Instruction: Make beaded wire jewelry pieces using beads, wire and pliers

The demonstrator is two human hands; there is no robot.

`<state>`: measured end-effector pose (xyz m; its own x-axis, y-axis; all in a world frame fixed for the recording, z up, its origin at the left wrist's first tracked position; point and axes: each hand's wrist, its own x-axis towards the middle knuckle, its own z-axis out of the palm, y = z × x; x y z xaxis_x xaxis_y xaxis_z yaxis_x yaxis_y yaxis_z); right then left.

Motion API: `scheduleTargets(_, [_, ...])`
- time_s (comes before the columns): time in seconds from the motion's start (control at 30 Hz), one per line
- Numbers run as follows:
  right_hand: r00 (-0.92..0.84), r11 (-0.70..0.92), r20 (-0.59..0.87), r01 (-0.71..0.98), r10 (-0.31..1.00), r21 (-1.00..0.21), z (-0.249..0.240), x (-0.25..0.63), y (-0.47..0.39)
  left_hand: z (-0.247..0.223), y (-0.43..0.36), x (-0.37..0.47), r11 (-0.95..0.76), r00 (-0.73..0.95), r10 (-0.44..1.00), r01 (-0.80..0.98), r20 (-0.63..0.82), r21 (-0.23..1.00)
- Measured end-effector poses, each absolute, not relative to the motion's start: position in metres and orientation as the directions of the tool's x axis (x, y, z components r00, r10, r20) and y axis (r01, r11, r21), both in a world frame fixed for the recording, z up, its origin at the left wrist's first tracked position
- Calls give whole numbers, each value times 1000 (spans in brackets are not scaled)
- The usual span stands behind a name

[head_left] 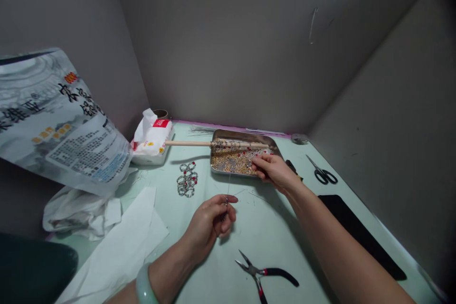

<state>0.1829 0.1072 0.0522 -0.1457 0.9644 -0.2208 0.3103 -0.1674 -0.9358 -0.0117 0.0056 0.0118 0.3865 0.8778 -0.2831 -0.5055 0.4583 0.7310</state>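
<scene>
My left hand, with a pale green bangle on its wrist, is closed in a pinch on a small beaded ring. A thin wire rises from its fingertips toward the tray. My right hand reaches over the near right part of the metal tray, fingertips pinched together at the beads. Anything between those fingertips is too small to make out. Gold, clear and red beads cover the tray's floor. A wooden stick lies across the tray, with beaded pieces strung on it. Several finished-looking beaded rings lie left of the tray.
Open pliers lie near the front edge. Black-handled scissors and a black flat pad are on the right. To the left are a tissue pack, white paper and a large printed bag. Grey walls enclose the table.
</scene>
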Motion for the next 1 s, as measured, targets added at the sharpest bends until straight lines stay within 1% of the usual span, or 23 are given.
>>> scheduleTargets(0.13, [-93,-114,-159,371,983,-922,50,182,110,12,5,-11,461,392,874,-479,-288,747])
scheduleTargets(0.23, [-99,-67,-116,404,988,-912,51,181,115,11,5,-10,455,390,875,-456,-288,765])
scheduleTargets(0.3, [-127,-53,-112,400,986,-915,53,179,118,10,5,-10,454,388,875,-449,-290,769])
scheduleTargets(0.4, [-191,-72,-146,347,971,-935,55,178,120,8,5,-9,458,389,873,-446,-295,769])
scheduleTargets(0.63, [-328,-201,-238,145,914,-969,53,180,120,9,5,-9,459,385,873,-440,-300,771])
scheduleTargets(0.8, [-359,-255,-253,44,898,-966,55,181,114,10,5,-9,462,389,871,-434,-301,774])
scheduleTargets(1.0, [-365,-273,-245,-26,898,-962,57,180,112,8,5,-8,446,385,876,-424,-289,788])
